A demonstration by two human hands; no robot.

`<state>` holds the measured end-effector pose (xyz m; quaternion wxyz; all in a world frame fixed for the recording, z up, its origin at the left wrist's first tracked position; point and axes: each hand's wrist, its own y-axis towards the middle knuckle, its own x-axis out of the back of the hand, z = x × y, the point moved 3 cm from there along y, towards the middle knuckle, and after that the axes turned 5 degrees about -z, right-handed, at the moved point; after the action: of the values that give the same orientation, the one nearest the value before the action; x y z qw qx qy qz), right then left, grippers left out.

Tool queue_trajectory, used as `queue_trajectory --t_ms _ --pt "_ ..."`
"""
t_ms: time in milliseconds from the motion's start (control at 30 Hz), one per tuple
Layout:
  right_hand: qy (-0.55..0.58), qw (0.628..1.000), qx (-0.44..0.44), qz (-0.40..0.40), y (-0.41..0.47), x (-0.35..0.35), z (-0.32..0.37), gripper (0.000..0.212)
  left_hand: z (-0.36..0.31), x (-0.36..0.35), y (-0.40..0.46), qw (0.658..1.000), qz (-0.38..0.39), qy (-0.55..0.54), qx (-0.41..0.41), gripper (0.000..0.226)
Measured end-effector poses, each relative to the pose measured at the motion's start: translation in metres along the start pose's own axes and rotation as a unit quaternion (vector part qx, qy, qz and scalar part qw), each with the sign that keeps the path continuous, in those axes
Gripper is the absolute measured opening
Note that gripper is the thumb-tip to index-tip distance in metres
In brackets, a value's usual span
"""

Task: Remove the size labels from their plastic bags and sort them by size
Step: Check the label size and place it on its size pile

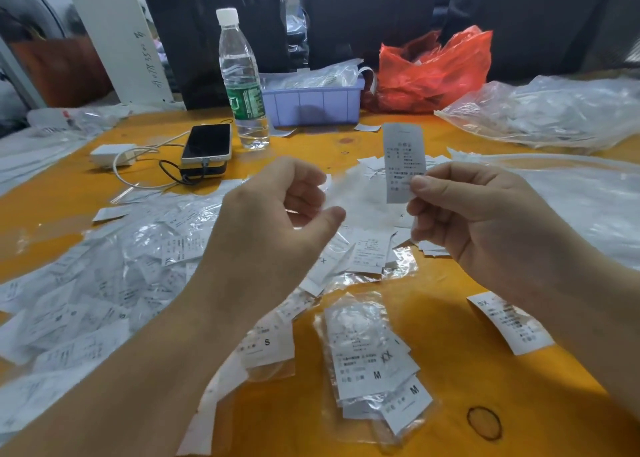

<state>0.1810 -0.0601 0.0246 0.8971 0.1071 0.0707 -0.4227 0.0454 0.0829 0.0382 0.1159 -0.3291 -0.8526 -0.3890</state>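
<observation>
An orange-yellow table is strewn with printed size labels and clear plastic bags. The right hand pinches one upright label between thumb and forefinger. The left hand holds a small clear bag, blurred, its fingers curled around one end. Below, bagged labels marked M lie near a loose S label. Behind stand a water bottle, a phone, a lilac bin and a red bag.
</observation>
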Motion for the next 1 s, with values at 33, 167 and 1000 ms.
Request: queue_trajectory --t_ms 33,167,1000 --pt "0.002 1.0 0.004 0.001 0.0 0.0 0.0 0.007 0.001 0.002 0.001 1.0 -0.009 0.008 -0.007 0.025" --pt "-0.001 1.0 0.004 0.005 0.002 0.001 -0.003 0.008 0.002 0.01 0.007 0.988 -0.068 0.115 -0.076 0.02" --pt "-0.01 1.0 -0.001 -0.006 0.002 0.0 -0.002 0.008 0.021 0.001 0.003 0.949 0.095 0.301 0.002 0.023"
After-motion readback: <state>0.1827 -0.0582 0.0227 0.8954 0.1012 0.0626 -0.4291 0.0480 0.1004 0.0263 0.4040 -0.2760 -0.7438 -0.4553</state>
